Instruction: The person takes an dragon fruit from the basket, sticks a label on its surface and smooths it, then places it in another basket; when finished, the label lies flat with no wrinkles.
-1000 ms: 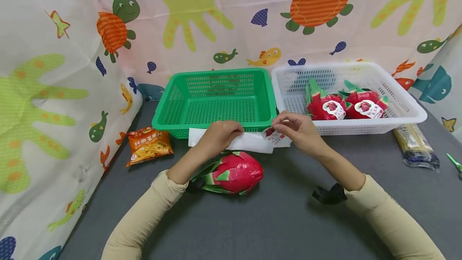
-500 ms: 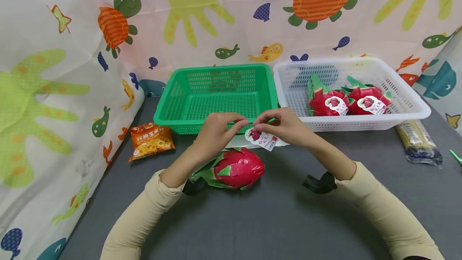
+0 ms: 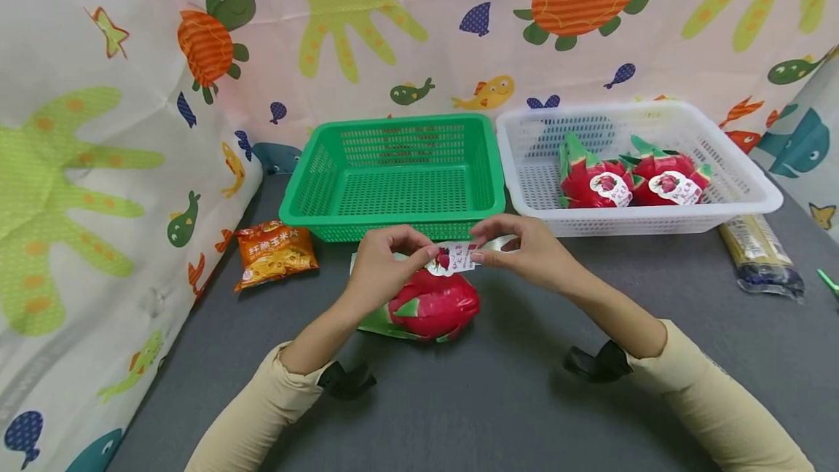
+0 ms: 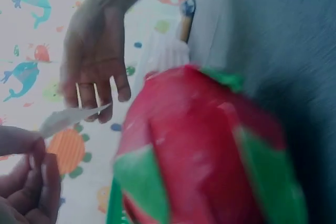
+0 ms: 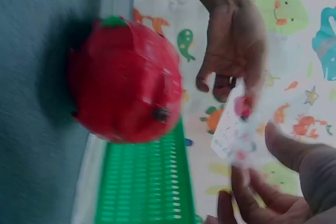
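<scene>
A small white label (image 3: 455, 258) with a red dragon fruit picture is stretched between the hands. My left hand (image 3: 387, 261) pinches its left end between thumb and fingers. At the other end is my right hand (image 3: 527, 250), its fingertips at the label's edge; in the right wrist view its thumb and index finger stand apart. A red dragon fruit (image 3: 442, 304) with green scales lies on the table just below, partly hidden by my left hand. It looms large and blurred in the left wrist view. A pale strip of paper (image 3: 352, 262) shows behind my left hand.
A green basket (image 3: 393, 231) stands behind the hands. Beside it, a white basket (image 3: 655, 223) holds two labelled dragon fruits (image 3: 665, 181). An orange snack bag (image 3: 275, 255) lies at the left, a clear-wrapped packet (image 3: 763, 257) at the right.
The label has come off the pale strip. It was in my right hand's fingers, and now my left hand pinches its other end. Both hands have come nearer the dragon fruit.
</scene>
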